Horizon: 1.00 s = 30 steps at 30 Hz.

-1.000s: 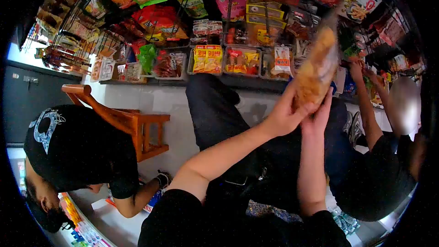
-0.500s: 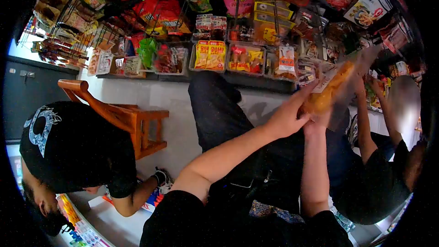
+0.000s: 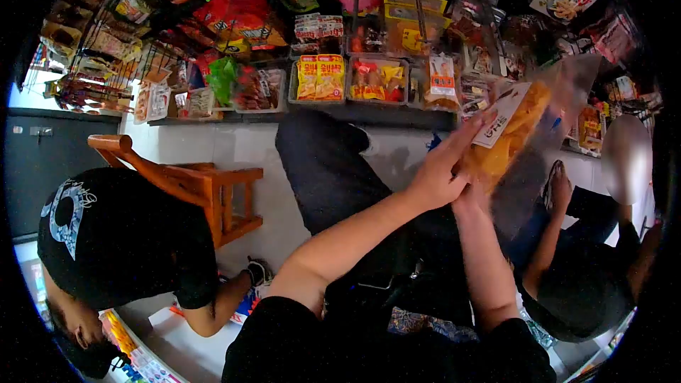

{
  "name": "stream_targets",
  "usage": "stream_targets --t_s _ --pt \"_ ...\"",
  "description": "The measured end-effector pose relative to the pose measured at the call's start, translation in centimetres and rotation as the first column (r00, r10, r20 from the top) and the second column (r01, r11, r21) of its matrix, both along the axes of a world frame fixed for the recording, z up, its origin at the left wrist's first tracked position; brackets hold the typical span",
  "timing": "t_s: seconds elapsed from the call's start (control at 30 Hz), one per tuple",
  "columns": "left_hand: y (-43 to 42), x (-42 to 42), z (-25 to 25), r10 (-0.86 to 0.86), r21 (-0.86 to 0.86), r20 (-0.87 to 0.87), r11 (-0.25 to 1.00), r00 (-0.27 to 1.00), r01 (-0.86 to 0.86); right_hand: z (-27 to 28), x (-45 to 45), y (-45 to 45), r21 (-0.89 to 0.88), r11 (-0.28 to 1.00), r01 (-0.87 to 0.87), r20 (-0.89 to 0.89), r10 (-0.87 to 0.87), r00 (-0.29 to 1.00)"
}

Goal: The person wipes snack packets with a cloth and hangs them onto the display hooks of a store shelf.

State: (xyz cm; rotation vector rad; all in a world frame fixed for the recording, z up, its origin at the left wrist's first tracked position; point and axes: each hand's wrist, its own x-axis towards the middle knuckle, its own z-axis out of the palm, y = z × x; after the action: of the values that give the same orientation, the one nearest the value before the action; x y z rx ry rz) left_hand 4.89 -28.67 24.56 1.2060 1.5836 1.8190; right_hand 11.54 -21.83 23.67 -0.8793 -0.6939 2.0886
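A clear plastic bag of orange-yellow snack food (image 3: 512, 143) with a white printed label (image 3: 501, 115) is held up in front of me, tilted up to the right. My left hand (image 3: 448, 159) grips its left edge, fingers lying along the label side. My right hand (image 3: 471, 197) is under the lower end of the bag, with most of its fingers hidden behind the food and my other hand; it appears to support the bag. The bag's loose transparent top (image 3: 578, 89) sticks out at the upper right.
Ahead, a rack of hanging snack packets (image 3: 241, 20) stands above clear bins (image 3: 317, 80) of small packs. To the left are a wooden stool (image 3: 234, 202) and a bent-over person in black (image 3: 128, 234). Another person (image 3: 585, 287) sits close on my right.
The bag has turned so its label faces me more fully, and my hands have shifted slightly left. The person on the right has lowered a hand from the shelf.
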Motion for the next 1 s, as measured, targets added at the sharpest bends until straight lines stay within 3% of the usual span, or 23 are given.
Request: stream_targets --t_s 0.1,0.23,0.3,0.33,0.4,0.5,0.53,0.6,0.7,0.8,0.9,1.0 --pt "-1.0 0.1 0.7 -0.01 -0.07 0.027 0.997 1.0 0.012 0.7 -0.2 -0.6 0.134 0.985 -0.111 0.128 0.093 0.987" --pt "-1.7 0.5 0.8 0.059 -0.037 -0.081 0.997 0.995 -0.062 -2.2 0.1 0.0 0.082 0.989 -0.124 0.072 0.118 0.99" --pt "-1.5 0.8 0.4 0.153 -0.123 -0.135 0.978 0.979 -0.17 -3.0 -0.1 0.4 0.068 0.989 -0.128 0.035 0.126 0.991" --pt "-1.4 0.8 0.4 0.194 -0.16 -0.166 0.962 0.967 -0.221 0.1 -1.1 -0.6 -0.102 0.989 -0.111 -0.023 0.109 0.994" --pt "-2.0 0.2 1.2 0.115 -0.218 -0.035 0.969 0.993 -0.12 0.9 -1.3 -1.4 -0.087 0.98 -0.179 0.007 0.181 0.984" --pt "-1.8 -0.2 1.6 0.179 -0.193 -0.162 0.959 0.97 -0.209 2.2 -0.4 -2.5 -0.189 0.955 -0.228 -0.039 0.225 0.974" --pt "-1.9 0.1 0.5 0.158 -0.247 -0.041 0.955 0.987 -0.163 1.5 0.1 -2.7 -0.201 0.948 -0.249 -0.084 0.236 0.968" --pt "-1.0 -0.1 -0.4 0.159 -0.139 -0.012 0.977 0.987 -0.159 0.5 1.0 -2.4 -0.315 0.919 -0.237 -0.153 0.198 0.968" --pt "-0.5 0.3 1.2 0.121 -0.081 0.127 0.991 0.984 -0.111 1.0 1.7 -1.7 -0.163 0.969 -0.184 -0.046 0.179 0.983" --pt "0.0 1.4 2.3 0.108 -0.047 0.407 0.994 0.907 -0.098 2.4 2.0 -1.0 -0.061 0.991 -0.123 0.069 0.127 0.989" --pt "0.7 1.9 1.8 0.106 0.001 0.418 0.993 0.902 -0.117 2.4 2.1 -0.6 -0.011 0.999 -0.043 0.177 0.045 0.983" --pt "0.9 2.0 1.4 0.102 -0.205 0.151 0.976 0.983 -0.07 1.6 2.5 -0.8 -0.054 0.999 0.004 0.182 0.006 0.983"
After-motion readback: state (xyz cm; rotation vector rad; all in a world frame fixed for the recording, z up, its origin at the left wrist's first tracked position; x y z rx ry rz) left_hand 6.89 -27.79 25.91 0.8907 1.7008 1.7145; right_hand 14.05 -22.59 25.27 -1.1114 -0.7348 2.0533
